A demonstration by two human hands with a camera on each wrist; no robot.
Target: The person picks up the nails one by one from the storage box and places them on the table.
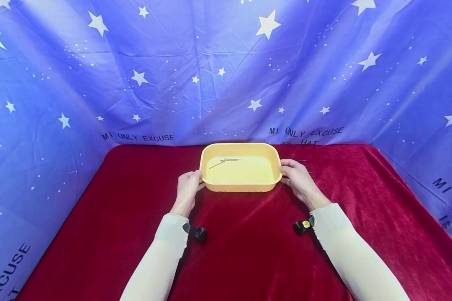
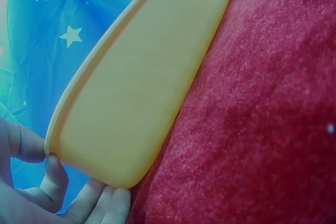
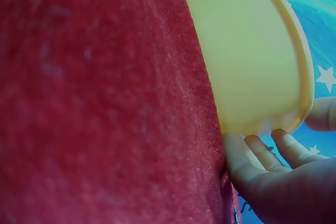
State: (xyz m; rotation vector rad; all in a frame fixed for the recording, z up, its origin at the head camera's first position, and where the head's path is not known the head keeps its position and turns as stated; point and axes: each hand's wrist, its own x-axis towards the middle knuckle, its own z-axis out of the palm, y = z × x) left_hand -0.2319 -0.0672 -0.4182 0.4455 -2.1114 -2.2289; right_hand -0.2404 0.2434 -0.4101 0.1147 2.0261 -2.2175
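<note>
A yellow rectangular plastic basin (image 1: pixel 241 187) with rounded corners stands on the red cloth, between both hands. At its left end the left hand (image 1: pixel 188 189) grips the rim; in the left wrist view, the thumb and a bent index finger pinch the rim while other fingertips (image 2: pixel 116 203) touch the lower wall. My right hand (image 1: pixel 299 179) holds the opposite end, thumb at the rim and fingers against the outer wall (image 3: pixel 252 61). Inside the basin, towards the left, lie several thin grey metal pins (image 1: pixel 230 159), one of them slanting away from the others.
Several more thin metal pins (image 1: pixel 302 160) lie on the cloth just beyond the right hand, partly hidden by it. Red velvet cloth (image 1: pixel 241 251) covers the table. A blue star-printed curtain (image 1: pixel 203 96) hangs behind and along both sides.
</note>
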